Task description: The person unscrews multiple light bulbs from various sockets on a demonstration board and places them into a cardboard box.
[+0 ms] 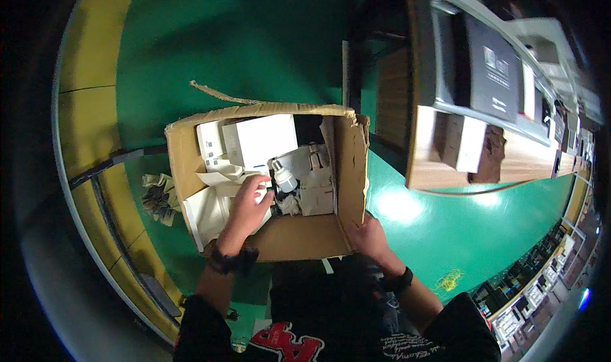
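Observation:
A brown cardboard box [280,246] with worn, torn edges stands before me, open at the top. My left hand [247,208] reaches in over its near left part, thumb and fingers apart with nothing seen between them. Just right of those fingertips lies a white light bulb [284,179] with a metal base. White cartons surround it: a large one [262,140] at the back, and an opened one with raised flaps [219,173] at the left. My right hand [370,236] grips the near right corner of the cardboard box from outside.
Right of me stands a wooden-topped table [420,165] bearing a white carton [463,142] and a dark box [493,72]. Crumpled cloth [160,198] lies left of the cardboard box, and a yellow tangle [449,279] on the green floor [407,247]. A metal rail [121,155] runs at left.

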{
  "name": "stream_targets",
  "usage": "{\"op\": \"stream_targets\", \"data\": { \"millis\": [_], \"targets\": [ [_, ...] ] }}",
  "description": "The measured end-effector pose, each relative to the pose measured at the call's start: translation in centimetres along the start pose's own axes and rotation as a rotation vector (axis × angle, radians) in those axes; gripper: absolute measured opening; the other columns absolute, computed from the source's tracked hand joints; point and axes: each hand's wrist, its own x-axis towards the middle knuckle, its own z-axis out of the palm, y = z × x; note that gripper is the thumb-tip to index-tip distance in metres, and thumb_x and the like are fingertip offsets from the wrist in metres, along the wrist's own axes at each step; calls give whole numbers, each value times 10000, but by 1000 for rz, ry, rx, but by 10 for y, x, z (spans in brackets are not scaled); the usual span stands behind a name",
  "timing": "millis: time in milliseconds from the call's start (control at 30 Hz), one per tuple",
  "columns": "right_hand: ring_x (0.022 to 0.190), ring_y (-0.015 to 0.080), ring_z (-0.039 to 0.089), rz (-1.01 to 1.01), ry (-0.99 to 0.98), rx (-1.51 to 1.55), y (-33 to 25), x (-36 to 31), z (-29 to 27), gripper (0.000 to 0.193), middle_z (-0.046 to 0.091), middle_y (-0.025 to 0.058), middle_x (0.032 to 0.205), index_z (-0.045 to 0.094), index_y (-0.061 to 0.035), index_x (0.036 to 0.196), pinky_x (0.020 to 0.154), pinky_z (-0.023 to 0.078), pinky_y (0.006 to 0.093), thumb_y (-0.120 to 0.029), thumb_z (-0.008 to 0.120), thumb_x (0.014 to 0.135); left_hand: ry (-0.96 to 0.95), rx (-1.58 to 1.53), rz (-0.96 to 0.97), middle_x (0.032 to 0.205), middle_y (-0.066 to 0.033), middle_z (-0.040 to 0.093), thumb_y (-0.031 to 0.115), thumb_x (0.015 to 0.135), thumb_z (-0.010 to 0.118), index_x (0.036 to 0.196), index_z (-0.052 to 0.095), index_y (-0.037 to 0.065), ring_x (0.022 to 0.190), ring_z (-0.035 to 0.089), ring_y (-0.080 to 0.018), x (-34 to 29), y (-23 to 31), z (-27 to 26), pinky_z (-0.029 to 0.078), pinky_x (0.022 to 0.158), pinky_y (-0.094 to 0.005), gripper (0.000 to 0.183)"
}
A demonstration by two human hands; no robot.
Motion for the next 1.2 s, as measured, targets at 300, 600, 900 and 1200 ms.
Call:
{"op": "stream_targets", "data": {
  "millis": [300,600,900,1200],
  "targets": [
    [834,403,632,40,-71,11,14,-99,-99,302,645,249,878,601,22,1065,706,504,418,-147,619,816,639,423,77,1036,-76,607,77,883,601,1237,520,44,938,576,-194,-152,92,-94,465,854,-331,364],
    [715,468,598,-137,2,-21,8,-173,-177,265,582,316,722,596,72,738,645,490,508,-188,576,782,290,32,45,1143,-140,587,65,893,557,1280,440,-25,1007,575,-219,-225,124,-76,456,885,-347,414],
    [709,460,600,-165,239,17,-4,-314,-246,265,596,299,738,600,66,821,646,487,497,-194,559,795,233,-95,272,1145,-156,584,125,934,518,1289,426,-67,1006,566,-219,-303,251,-49,452,868,-320,414],
    [614,322,627,-95,464,191,114,-378,-345,256,612,241,705,606,62,865,607,496,422,-176,530,805,-281,-47,263,1305,-105,485,105,924,554,1460,221,27,1154,468,-174,-254,316,81,387,982,-307,636]
  ]
}}
